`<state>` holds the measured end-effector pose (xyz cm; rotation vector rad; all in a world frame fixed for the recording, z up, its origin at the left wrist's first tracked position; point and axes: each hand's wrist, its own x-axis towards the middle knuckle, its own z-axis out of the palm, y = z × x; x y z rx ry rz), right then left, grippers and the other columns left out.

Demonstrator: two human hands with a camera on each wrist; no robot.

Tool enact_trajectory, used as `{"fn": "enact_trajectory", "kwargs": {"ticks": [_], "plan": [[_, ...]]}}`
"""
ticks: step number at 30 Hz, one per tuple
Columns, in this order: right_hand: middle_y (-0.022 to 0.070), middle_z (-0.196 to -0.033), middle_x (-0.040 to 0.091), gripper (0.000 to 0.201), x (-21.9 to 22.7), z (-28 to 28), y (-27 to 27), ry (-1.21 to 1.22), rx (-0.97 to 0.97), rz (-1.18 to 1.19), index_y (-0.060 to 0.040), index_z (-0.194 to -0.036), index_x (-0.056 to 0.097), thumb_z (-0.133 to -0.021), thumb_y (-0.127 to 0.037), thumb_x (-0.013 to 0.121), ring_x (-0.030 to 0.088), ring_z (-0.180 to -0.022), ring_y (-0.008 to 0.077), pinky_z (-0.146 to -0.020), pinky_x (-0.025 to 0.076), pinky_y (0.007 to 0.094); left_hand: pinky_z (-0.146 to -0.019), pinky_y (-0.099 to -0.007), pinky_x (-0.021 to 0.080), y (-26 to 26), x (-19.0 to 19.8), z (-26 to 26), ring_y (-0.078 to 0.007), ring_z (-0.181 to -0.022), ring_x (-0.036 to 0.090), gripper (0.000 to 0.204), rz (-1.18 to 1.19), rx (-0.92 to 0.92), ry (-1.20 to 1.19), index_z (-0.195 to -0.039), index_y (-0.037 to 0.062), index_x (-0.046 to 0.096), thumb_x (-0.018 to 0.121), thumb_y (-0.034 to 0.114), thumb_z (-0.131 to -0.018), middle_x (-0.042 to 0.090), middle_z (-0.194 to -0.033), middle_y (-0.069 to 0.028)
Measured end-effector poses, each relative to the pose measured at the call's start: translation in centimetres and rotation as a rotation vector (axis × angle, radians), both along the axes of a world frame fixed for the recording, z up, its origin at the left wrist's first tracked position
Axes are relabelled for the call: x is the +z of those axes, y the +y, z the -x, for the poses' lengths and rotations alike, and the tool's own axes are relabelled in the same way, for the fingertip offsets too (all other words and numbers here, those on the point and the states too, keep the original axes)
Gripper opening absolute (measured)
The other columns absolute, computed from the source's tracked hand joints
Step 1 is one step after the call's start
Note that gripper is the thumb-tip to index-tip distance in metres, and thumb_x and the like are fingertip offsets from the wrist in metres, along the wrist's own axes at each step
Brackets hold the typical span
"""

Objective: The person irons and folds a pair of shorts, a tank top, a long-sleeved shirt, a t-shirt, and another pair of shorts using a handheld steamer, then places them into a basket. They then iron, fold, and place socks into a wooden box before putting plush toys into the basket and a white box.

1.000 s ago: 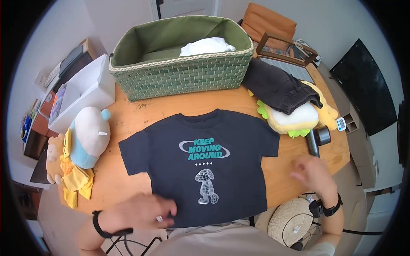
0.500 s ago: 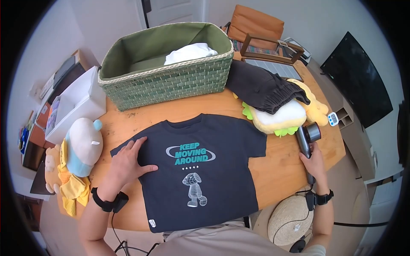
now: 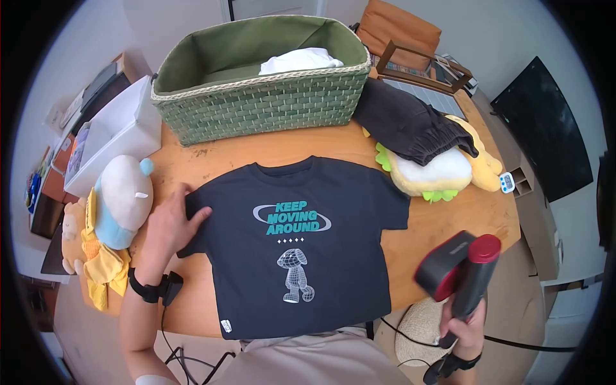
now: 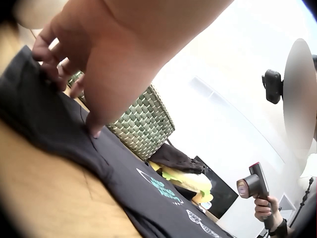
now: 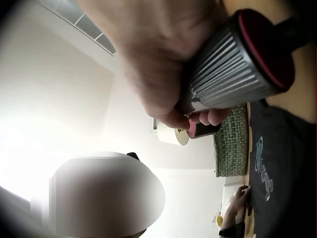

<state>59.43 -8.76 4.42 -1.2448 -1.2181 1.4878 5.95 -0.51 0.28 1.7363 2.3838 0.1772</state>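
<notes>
A dark short-sleeved T-shirt (image 3: 346,256) lies spread face up, with green lettering and a wireframe dog print. My left hand (image 3: 172,221) rests at its left sleeve, thumb spread from the fingers; in the left wrist view the fingertips (image 4: 49,69) bend down onto the dark cloth. My right hand (image 3: 465,324) grips a dark grey hair dryer (image 3: 471,282) with red trim, raised over the table's right front edge. Seen from the right wrist, the ribbed lower handle (image 5: 225,72) ends in a red base with a black cord coming out.
Behind the shirt stands a green woven basket (image 3: 263,109) with white cloth (image 3: 301,61) inside. Plush toys (image 3: 122,202) and a white box (image 3: 119,135) are at left. Dark folded pants (image 3: 414,125) lie over a sandwich-shaped plush (image 3: 427,176) at right, near a small timer (image 3: 507,183).
My right hand took hold of the hair dryer on the table, lifted it and brought it nearer me. My left hand moved from the front hem up to the left sleeve.
</notes>
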Motion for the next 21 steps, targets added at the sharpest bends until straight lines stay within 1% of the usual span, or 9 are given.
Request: {"fn": "enact_trajectory", "kwargs": {"ticks": [1, 3, 5, 9, 11, 14, 15, 17, 21], "plan": [[0.0081, -0.07, 0.062, 0.042, 0.6, 1.9, -0.2, 0.026, 0.015, 0.052, 0.0039, -0.102, 0.056, -0.078, -0.015, 0.084, 0.06, -0.057, 0.0136, -0.051, 0.046, 0.0259, -0.081, -0.0491, 0.055, -0.2, -1.5, 1.6, -0.0406, -0.092, 0.07, 0.044, -0.106, -0.009, 0.108, -0.111, 0.0074, 0.056, 0.072, 0.044, -0.091, 0.073, -0.1, -0.0176], [0.0062, -0.075, 0.063, 0.043, 0.6, 3.9, -0.6, 0.106, 0.104, 0.119, 0.0017, -0.111, 0.054, -0.08, -0.007, 0.082, 0.06, -0.061, 0.0121, -0.054, 0.046, 0.026, -0.078, -0.0503, 0.054, -0.4, -0.5, 2.7, -0.0411, -0.091, 0.069, 0.035, 0.037, 0.001, 0.075, -0.108, 0.0061, 0.058, 0.071, 0.034, -0.093, 0.072, -0.098, -0.0193], [0.0097, -0.065, 0.061, 0.03, 0.5, 5.3, -0.3, -0.038, 0.147, 0.166, 0.0025, -0.097, 0.055, -0.075, -0.002, 0.074, 0.059, -0.055, 0.0166, -0.052, 0.046, 0.0272, -0.076, -0.0506, 0.054, -1.0, -0.6, 2.9, -0.042, -0.089, 0.069, 0.029, 0.031, -0.047, 0.053, -0.106, 0.0054, 0.059, 0.07, 0.028, -0.093, 0.072, -0.094, -0.0205], [0.01, -0.073, 0.062, 0.031, -0.3, 7.1, 0.8, 0.023, 0.156, 0.226, 0.0013, -0.1, 0.054, -0.074, 0.004, 0.07, 0.06, -0.059, 0.0156, -0.054, 0.048, 0.0286, -0.072, -0.0512, 0.053, -1.5, -0.8, 4.4, -0.0439, -0.085, 0.068, 0.014, -0.073, -0.026, 0.119, -0.1, 0.0037, 0.061, 0.067, 0.014, -0.093, 0.07, -0.085, -0.0225], [0.0102, -0.075, 0.062, 0.031, -0.9, 7.5, 0.1, -0.005, 0.135, 0.245, 0.0007, -0.101, 0.053, -0.076, 0.005, 0.069, 0.06, -0.06, 0.0152, -0.055, 0.049, 0.029, -0.071, -0.0526, 0.052, -1.6, -1.5, 5.5, -0.0438, -0.083, 0.067, 0.017, -0.135, -0.06, 0.185, -0.106, 0.0048, 0.058, 0.066, 0.013, -0.094, 0.069, -0.082, -0.0226], [0.0096, -0.074, 0.062, 0.032, -1.7, 7.8, -0.3, 0.106, 0.174, 0.342, 0.0001, -0.105, 0.053, -0.079, 0.004, 0.071, 0.061, -0.06, 0.0153, -0.055, 0.049, 0.029, -0.071, -0.0533, 0.052, -1.8, -1.0, 4.4, -0.0433, -0.081, 0.067, 0.022, -0.162, 0.058, 0.269, -0.112, 0.0069, 0.054, 0.065, 0.013, -0.094, 0.068, -0.08, -0.0219], [0.0096, -0.074, 0.062, 0.032, -1.9, 7.7, -0.2, 0.108, 0.178, 0.346, 0.0001, -0.105, 0.053, -0.079, 0.004, 0.071, 0.061, -0.06, 0.0153, -0.055, 0.049, 0.029, -0.071, -0.0532, 0.052, -2.3, -0.7, 3.5, -0.0427, -0.081, 0.067, 0.025, -0.131, -0.04, 0.224, -0.115, 0.0081, 0.052, 0.065, 0.013, -0.094, 0.068, -0.08, -0.0216], [0.0054, -0.093, 0.06, 0.046, -2.5, 7.6, 0.1, 0.134, 0.321, 0.276, -0.003, -0.127, 0.05, -0.087, 0.006, 0.07, 0.06, -0.069, 0.0098, -0.061, 0.05, 0.0265, -0.071, -0.052, 0.053, -2.6, 2.0, 0.2, -0.0403, -0.08, 0.068, 0.025, -0.016, -0.219, 0.088, -0.113, 0.0101, 0.054, 0.066, 0.015, -0.092, 0.069, -0.083, -0.0192], [0.009, -0.084, 0.062, 0.033, -0.5, 12.5, 2.8, 0.072, 0.258, 0.262, 0.0001, -0.113, 0.05, -0.086, 0.006, 0.067, 0.062, -0.061, 0.0153, -0.056, 0.051, 0.029, -0.073, -0.047, 0.056, -2.4, 3.0, -4.7, -0.0364, -0.085, 0.07, 0.013, 0.077, -0.53, -0.244, -0.1, 0.0101, 0.063, 0.067, 0.019, -0.091, 0.07, -0.084, -0.0121]]}}
